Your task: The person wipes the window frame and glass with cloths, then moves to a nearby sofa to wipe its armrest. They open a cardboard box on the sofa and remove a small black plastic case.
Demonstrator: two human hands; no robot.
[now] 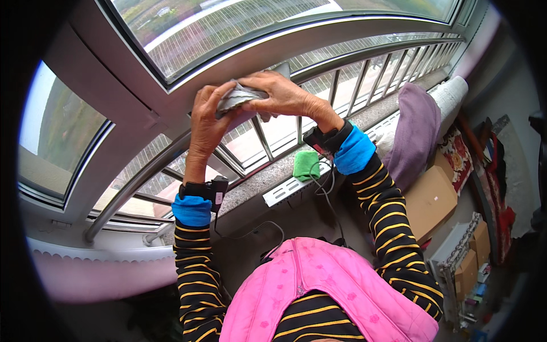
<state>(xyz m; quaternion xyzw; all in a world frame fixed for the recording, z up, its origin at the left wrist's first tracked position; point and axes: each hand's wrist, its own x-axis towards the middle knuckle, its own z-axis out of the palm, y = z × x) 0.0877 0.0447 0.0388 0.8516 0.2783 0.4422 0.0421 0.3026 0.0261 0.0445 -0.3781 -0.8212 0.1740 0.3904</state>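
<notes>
A crumpled grey cloth (pixel 242 97) is bunched between both my hands, up by the lower frame of the window (pixel 319 43). My left hand (pixel 209 117) closes on its left side, thumb and fingers curled round it. From the right, my right hand (pixel 282 94) grips the same cloth with bent fingers. Both hands are raised above the metal railing (pixel 262 139), close to the grey window frame. Part of the cloth is hidden behind my fingers. Dark straps with small boxes and cables sit on both wrists.
A green cloth (pixel 306 165) lies on the white slotted radiator (pixel 293 188) below the sill. To the right, a purple towel (pixel 413 128) drapes beside a white roll (pixel 453 94). Cardboard boxes (pixel 430 199) stand at the right. A pink curtain (pixel 102 273) hangs lower left.
</notes>
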